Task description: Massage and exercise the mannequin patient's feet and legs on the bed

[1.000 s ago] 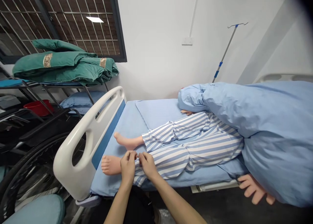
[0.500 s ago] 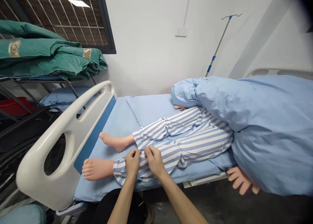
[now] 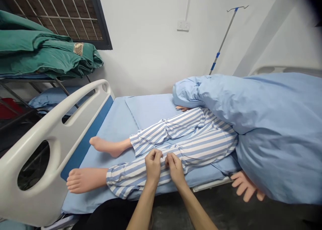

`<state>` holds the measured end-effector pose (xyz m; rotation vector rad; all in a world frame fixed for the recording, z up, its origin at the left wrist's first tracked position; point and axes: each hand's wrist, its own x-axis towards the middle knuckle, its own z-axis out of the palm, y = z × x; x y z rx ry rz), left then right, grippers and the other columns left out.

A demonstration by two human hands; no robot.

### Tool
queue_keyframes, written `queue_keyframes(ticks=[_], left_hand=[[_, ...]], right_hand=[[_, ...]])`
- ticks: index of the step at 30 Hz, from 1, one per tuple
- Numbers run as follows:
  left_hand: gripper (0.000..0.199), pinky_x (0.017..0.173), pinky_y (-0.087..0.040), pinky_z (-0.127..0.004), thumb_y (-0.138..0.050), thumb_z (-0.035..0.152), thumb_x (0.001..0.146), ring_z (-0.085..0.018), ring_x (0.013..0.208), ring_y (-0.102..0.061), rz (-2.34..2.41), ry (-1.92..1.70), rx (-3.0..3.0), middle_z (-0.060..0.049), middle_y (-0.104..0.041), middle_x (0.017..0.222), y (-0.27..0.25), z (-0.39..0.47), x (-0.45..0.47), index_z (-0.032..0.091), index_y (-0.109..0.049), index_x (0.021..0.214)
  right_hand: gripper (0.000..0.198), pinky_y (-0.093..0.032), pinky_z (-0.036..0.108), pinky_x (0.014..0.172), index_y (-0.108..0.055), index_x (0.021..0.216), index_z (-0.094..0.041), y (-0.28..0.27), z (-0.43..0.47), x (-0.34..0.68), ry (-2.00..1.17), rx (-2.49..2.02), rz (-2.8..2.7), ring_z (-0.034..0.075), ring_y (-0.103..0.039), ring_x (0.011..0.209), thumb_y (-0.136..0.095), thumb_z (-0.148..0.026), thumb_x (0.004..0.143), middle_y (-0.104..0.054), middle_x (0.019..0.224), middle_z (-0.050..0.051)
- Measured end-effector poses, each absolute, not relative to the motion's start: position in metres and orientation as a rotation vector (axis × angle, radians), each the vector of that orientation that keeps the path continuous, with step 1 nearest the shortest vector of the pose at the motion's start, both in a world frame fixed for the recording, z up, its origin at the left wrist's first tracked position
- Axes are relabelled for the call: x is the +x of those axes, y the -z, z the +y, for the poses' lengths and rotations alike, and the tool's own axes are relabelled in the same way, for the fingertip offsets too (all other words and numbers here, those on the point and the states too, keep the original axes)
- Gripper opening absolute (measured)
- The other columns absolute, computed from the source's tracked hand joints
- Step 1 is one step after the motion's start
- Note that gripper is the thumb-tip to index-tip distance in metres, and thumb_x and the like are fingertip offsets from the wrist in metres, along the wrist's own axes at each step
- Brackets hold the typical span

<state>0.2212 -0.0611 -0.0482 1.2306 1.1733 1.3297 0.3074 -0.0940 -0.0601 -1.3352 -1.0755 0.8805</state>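
A manikin lies on the bed in blue-and-white striped trousers [image 3: 206, 146], its bare near foot [image 3: 87, 180] and far foot [image 3: 110, 147] showing. Over the near trouser leg, around the knee, is my left hand [image 3: 153, 166], with its fingers curled into a loose fist. Just to its right, my right hand [image 3: 174, 168] is closed the same way, thumb against the bent fingers. Nothing shows in either hand, and the cloth beneath is not pulled up. Whether the fists touch the leg or hover over it, I cannot tell. A light blue quilt [image 3: 274, 122] covers the upper body.
A white footboard [image 3: 57, 122] rises at the left end of the bed. One manikin hand [image 3: 248, 186] sticks out past the near bed edge. Behind the bed stands an IV pole [image 3: 223, 42]. Green folded cloth [image 3: 50, 52] lies on a rack at the left.
Both my hands have moved right along the near leg, from the shin to around the knee, still closed. The camera view has shifted slightly, and the manikin lies as before.
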Motion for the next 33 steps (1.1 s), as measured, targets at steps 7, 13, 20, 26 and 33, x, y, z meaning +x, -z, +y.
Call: queue_keyframes(ticks=[7,13,20,26,33], left_hand=[[0.027,0.058,-0.033,-0.023,-0.046,0.027,0.074,-0.010,0.055,-0.041,1.139,-1.256,1.258,0.003,-0.042,0.050,0.042,-0.055,0.243,0.018,-0.043,0.049],[0.039,0.064,-0.036,-0.025,-0.036,0.038,0.082,-0.013,0.059,-0.048,0.932,-1.170,1.162,0.000,-0.050,0.055,0.039,-0.063,0.288,0.018,-0.048,0.052],[0.048,0.073,-0.037,-0.027,-0.025,0.043,0.087,-0.014,0.066,-0.051,0.852,-1.182,1.188,-0.002,-0.054,0.060,0.048,-0.062,0.318,0.018,-0.049,0.054],[0.030,0.066,-0.032,-0.027,-0.040,0.029,0.081,-0.014,0.066,-0.045,1.084,-1.138,1.570,0.000,-0.048,0.059,0.066,-0.063,0.325,0.019,-0.043,0.053],[0.037,0.067,-0.036,-0.026,-0.032,0.035,0.083,-0.015,0.065,-0.051,1.025,-1.141,1.254,-0.002,-0.054,0.061,0.063,-0.049,0.299,0.018,-0.050,0.056]], right_hand=[[0.034,-0.033,0.023,0.059,-0.041,0.061,-0.017,0.067,-0.098,0.345,-0.721,-1.316,-1.026,0.011,-0.040,0.059,-0.040,-0.041,0.085,-0.040,0.060,-0.002],[0.033,-0.035,0.024,0.058,-0.045,0.062,-0.016,0.072,-0.095,0.380,-0.758,-1.382,-0.855,0.012,-0.042,0.059,-0.044,-0.044,0.081,-0.045,0.060,-0.001],[0.035,-0.036,0.025,0.059,-0.047,0.062,-0.016,0.071,-0.100,0.410,-0.613,-1.496,-0.928,0.013,-0.043,0.062,-0.045,-0.046,0.079,-0.047,0.061,0.000],[0.030,-0.039,0.027,0.065,-0.052,0.068,-0.016,0.062,-0.109,0.423,-0.441,-1.586,-1.057,0.016,-0.049,0.067,-0.043,-0.042,0.081,-0.053,0.067,0.002],[0.033,-0.037,0.028,0.064,-0.050,0.061,-0.018,0.065,-0.091,0.428,-0.149,-1.516,-1.357,0.014,-0.049,0.063,-0.035,-0.033,0.086,-0.052,0.062,0.002]])
